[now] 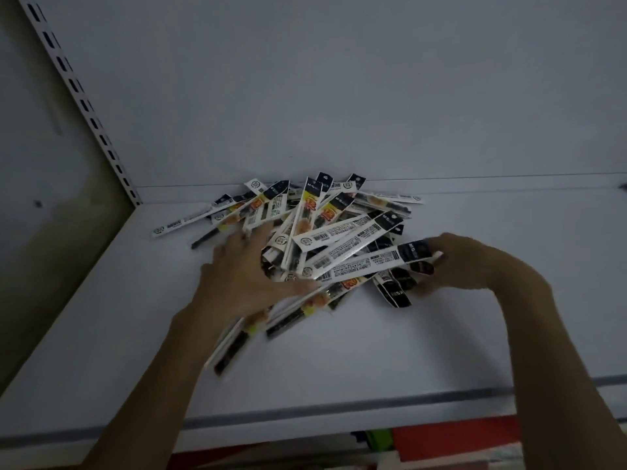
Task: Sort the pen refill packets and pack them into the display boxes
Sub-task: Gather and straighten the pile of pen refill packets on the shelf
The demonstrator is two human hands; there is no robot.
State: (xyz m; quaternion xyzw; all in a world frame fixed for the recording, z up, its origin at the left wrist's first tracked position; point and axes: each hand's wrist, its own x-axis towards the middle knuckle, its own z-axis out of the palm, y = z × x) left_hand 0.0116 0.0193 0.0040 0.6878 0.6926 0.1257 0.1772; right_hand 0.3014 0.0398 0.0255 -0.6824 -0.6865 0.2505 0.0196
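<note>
Left hand (244, 279): my arm reaching in from lower left, palm down, fingers spread straight, blurred.
Right hand (458, 262): arm from lower right, wrist bent, fingers curled round the ends of pen refill packets (369, 262).

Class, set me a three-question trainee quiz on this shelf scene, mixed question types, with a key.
1. True or false: the long, narrow black-and-white pen refill packets lie in a neat row on the white metal shelf.
2. Which grips packet ends: A, left hand; B, right hand?
3. Fill in: the left hand's fingers are ____ over the pile.
Key: 1 false; 2 B; 3 spread.
</note>
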